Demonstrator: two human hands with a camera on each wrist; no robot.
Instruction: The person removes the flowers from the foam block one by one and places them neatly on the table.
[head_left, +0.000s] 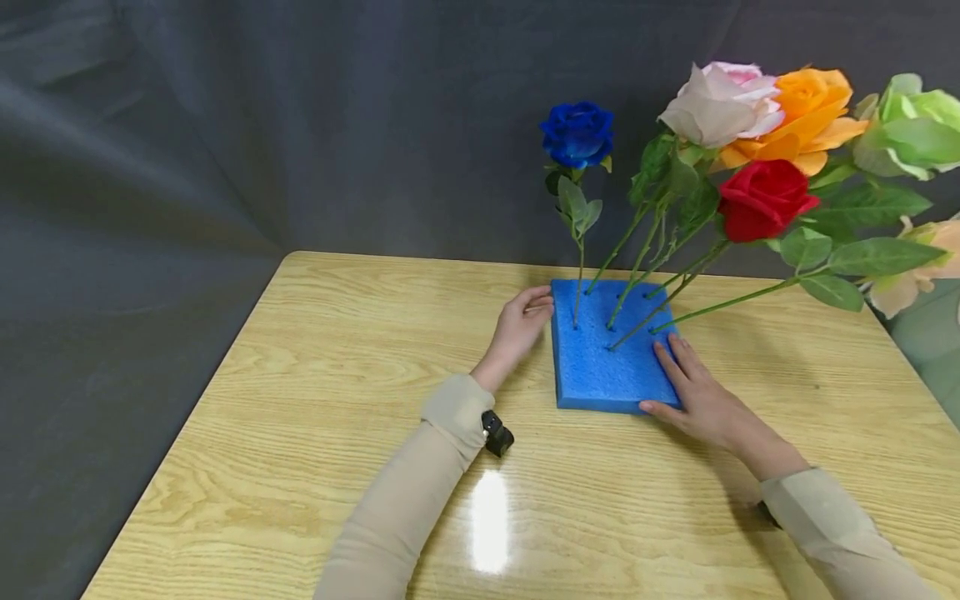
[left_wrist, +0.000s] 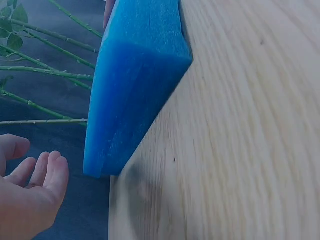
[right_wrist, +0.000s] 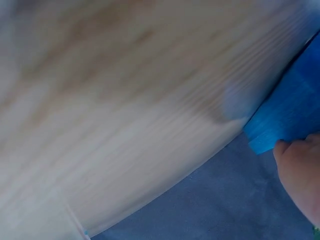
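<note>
— Our left hand [head_left: 519, 329]: are we gripping anything with it?

— Nothing that we can see. Its fingers bend loosely beside the far part of the foam block [head_left: 611, 379]. From above they seem to meet its left edge, but the left wrist view shows them just apart.

— Which way does the block lie from us, then?

— Directly to the right of that hand, flat on the table [head_left: 360, 350], between our two hands. Its long side seems to run front to back, away from us.

— And which hand is nearer?

— Our right hand [head_left: 701, 400], touching the near right corner. We lay the thumb along the front edge and spread the fingers at the right edge, resting rather than clenched.

— What else do we have around, from the left?

— Dark cloth [head_left: 375, 125] behind the table; then the blue rose [head_left: 577, 135], nearly upright. The pale pink rose [head_left: 712, 108], red rose [head_left: 767, 200], orange flower [head_left: 813, 117], peach flower [head_left: 907, 267] and green rose [head_left: 915, 129] lean out rightward.

— Anything in our way?

— We judge the stems to be. They crowd the block's far part, and the lowest slants just beyond our right fingertips.
</note>
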